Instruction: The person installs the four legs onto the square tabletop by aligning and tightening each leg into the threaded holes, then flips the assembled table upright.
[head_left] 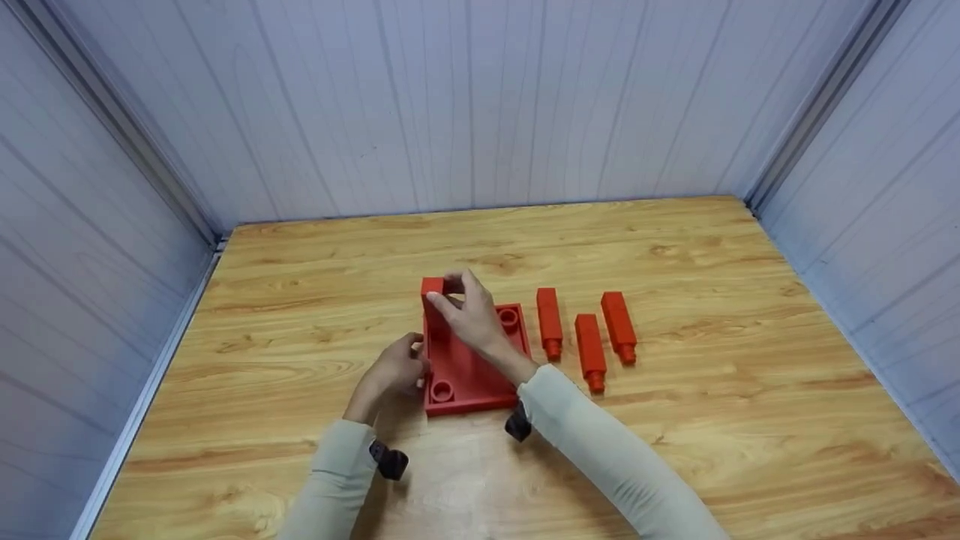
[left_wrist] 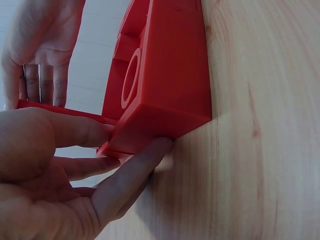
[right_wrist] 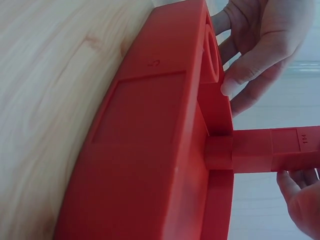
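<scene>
A shallow red tray-like base (head_left: 471, 379) lies on the table, with raised walls and round sockets in its corners. My right hand (head_left: 474, 321) pinches the upper part of a red square leg (head_left: 433, 286) that stands upright at the base's far left corner. In the right wrist view this leg (right_wrist: 252, 151) meets the corner socket (right_wrist: 219, 152), its lower end hidden inside. On the left wall of the base, my left hand (head_left: 394, 370) grips the edge; the thumb lies over the rim and the fingers (left_wrist: 132, 180) press against the outer side.
To the right of the base lie three more red legs, one nearest the base (head_left: 549, 319), a middle one (head_left: 590, 349) and a far one (head_left: 618, 322). Each has a round peg pointing toward me. Pale panel walls (head_left: 480, 105) enclose the wooden table (head_left: 285, 315).
</scene>
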